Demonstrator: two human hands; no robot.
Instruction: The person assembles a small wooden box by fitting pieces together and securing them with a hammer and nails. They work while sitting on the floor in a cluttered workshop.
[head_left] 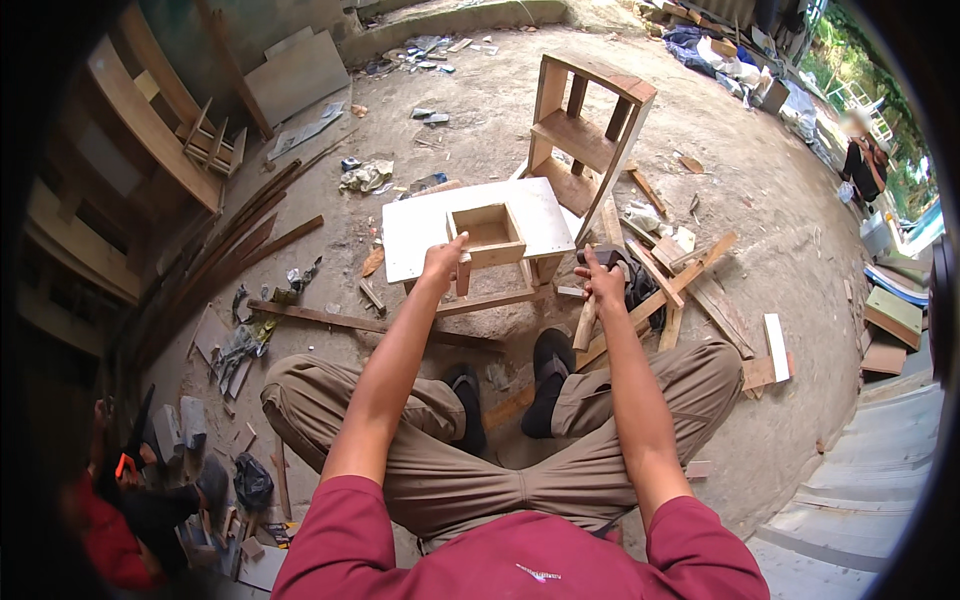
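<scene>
My left hand (447,258) is closed on the near left corner of a small open wooden box (487,253). The box rests on a low wooden bench with a white top (415,225), directly in front of me. To the right of the bench, my right hand (602,282) is wrapped round the wooden handle of a hammer (584,328). The handle points down toward my feet, and the hammer's dark head is partly hidden by the fingers and blends with a dark bag (640,285) behind it.
A wooden frame with shelves (575,140) stands behind the bench. Loose boards (690,275) lie to the right, and a long plank (375,323) lies to the left. Scraps litter the concrete floor. Another person (130,510) is at lower left; one more person (862,165) is far right.
</scene>
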